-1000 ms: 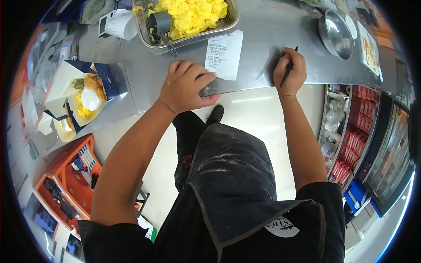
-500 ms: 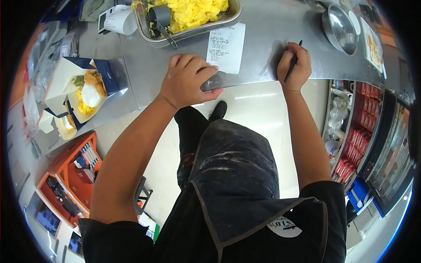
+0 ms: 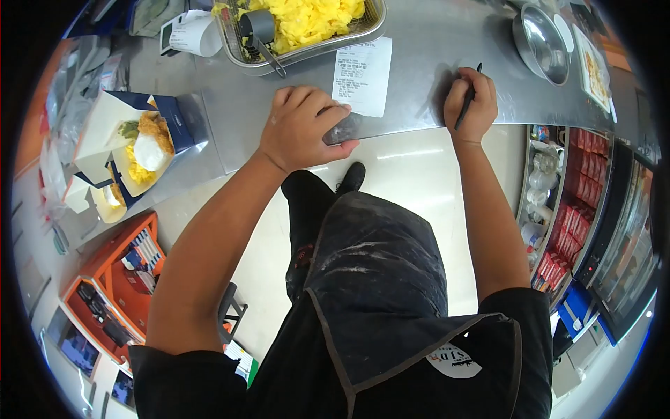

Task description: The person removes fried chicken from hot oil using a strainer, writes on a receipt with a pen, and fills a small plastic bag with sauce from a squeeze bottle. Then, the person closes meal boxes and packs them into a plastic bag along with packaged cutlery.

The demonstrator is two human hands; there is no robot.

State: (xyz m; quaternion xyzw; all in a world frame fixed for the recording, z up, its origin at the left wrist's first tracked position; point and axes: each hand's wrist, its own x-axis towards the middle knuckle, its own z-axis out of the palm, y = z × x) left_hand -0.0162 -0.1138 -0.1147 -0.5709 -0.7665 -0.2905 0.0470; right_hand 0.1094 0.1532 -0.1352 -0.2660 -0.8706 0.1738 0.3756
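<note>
At the counter's front edge, my left hand (image 3: 300,129) curls round a dark, greyish, rounded thing (image 3: 342,131), mostly covered by the palm and fingers. Just beyond its fingertips lies a printed receipt (image 3: 364,80) flat on the steel. Further right, my right hand (image 3: 474,108) is closed around a slim black pen (image 3: 466,101), which slants up between thumb and fingers. That hand rests near the counter edge, apart from the receipt. Behind the receipt stands a wire-lined metal tray (image 3: 328,50) heaped with scrambled egg (image 3: 314,21), a grey scoop (image 3: 258,26) leaning in it.
On the left stands an open takeaway box (image 3: 178,120) with egg, fried food and something white. A smaller box (image 3: 108,209) sits below it. Back left is a device with curled paper (image 3: 195,33). A steel bowl (image 3: 541,45) lies right; shelves (image 3: 576,202) hold red packets.
The view has shifted slightly. Both hands keep their holds and stay almost in place.
</note>
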